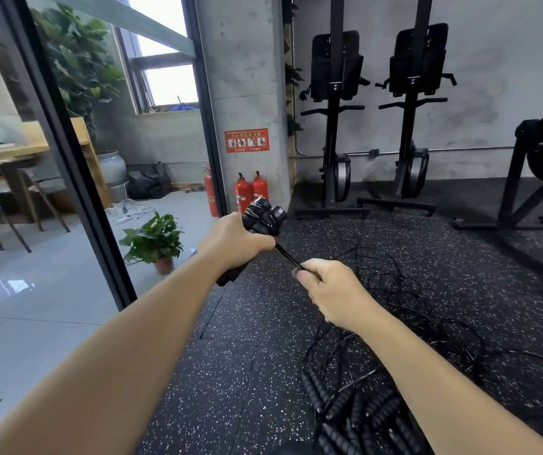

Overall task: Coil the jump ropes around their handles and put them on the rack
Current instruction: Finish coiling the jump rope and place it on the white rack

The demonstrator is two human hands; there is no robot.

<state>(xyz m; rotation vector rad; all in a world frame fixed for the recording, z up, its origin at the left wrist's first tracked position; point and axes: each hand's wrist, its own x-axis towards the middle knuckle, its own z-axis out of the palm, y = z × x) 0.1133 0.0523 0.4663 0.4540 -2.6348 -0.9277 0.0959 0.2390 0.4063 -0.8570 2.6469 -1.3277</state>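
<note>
My left hand (pixel 234 244) grips a pair of black ribbed jump-rope handles (pixel 263 216), held together with thin black rope wound around their upper ends. A short black stretch of rope (pixel 288 256) runs taut from the handles down to my right hand (pixel 329 287), which pinches it between thumb and fingers. On the speckled rubber floor at lower right lies a pile of several more black ribbed handles (pixel 355 412) with tangled thin ropes (pixel 427 310) spread around them. No rack for the ropes is visible.
Two upright black rowing machines (pixel 335 126) stand against the far wall, and another black machine frame (pixel 526 178) is at right. Red fire extinguishers (pixel 252 190) sit by a concrete pillar. A potted plant (pixel 155 241) stands beside a glass partition (pixel 76 178) at left.
</note>
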